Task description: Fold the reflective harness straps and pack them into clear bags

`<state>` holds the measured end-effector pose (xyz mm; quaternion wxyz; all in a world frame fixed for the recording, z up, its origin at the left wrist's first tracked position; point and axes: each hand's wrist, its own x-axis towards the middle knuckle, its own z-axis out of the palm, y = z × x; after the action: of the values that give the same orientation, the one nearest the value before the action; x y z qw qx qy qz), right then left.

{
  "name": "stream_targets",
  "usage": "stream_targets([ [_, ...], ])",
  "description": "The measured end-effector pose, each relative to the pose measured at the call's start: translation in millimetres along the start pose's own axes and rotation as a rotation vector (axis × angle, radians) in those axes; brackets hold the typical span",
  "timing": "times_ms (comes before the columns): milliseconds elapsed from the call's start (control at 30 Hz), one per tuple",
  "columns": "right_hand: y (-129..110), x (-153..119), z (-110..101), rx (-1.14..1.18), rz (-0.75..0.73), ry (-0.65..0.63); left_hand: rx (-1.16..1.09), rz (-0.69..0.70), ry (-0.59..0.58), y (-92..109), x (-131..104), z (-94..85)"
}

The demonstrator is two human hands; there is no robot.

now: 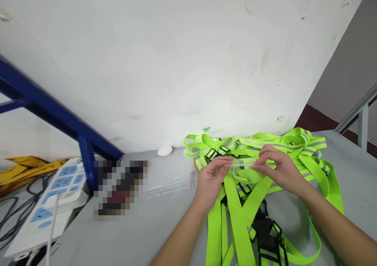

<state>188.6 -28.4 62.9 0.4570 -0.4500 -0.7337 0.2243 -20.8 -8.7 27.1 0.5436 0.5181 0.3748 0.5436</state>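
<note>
My left hand (213, 177) and my right hand (278, 167) pinch the top edge of a clear plastic zip bag (242, 165), one at each end. Bright green material shows through the bag; I cannot tell whether all of it lies inside or partly behind. Around and below my hands spreads a pile of neon green reflective straps (238, 219) with grey stripes. A black plastic buckle (266, 232) lies among the straps, nearer to me. Left of my left hand, several flat clear zip bags (171, 173) with red edge lines rest on the grey table.
The grey table (153, 234) meets a white wall (182, 61). A white rounded object (165, 151) sits by the wall. At left are a blue metal frame (88, 160), a power strip (55, 199), dark cables and yellow material (32, 169). A blurred-out item (120, 191) lies nearby.
</note>
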Motion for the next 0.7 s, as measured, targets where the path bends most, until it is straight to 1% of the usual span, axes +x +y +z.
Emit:
stream_targets([
  [100,0.7,1.0,1.6,0.011,-0.003,0.012,0.090,0.077,0.022,1.8,-1.1,-0.2],
  [200,1.1,1.0,4.3,0.037,-0.014,0.022,0.142,0.087,0.068,3.8,-3.4,0.6],
  [267,2.2,1.0,5.3,0.049,-0.014,0.035,0.186,0.109,0.054,5.5,-4.1,0.5],
  [333,3.6,1.1,5.5,0.052,-0.009,0.047,0.222,0.139,0.000,7.0,-3.9,0.0],
  [433,3.8,0.6,6.1,0.066,-0.020,0.029,0.222,0.167,-0.043,7.4,-3.4,0.3],
  [567,1.3,-0.8,7.8,0.075,-0.039,-0.013,0.171,0.218,-0.002,4.7,-4.0,1.8],
  [700,1.1,-0.8,6.0,0.078,-0.064,-0.037,0.175,0.243,-0.002,4.0,-4.3,1.7],
])
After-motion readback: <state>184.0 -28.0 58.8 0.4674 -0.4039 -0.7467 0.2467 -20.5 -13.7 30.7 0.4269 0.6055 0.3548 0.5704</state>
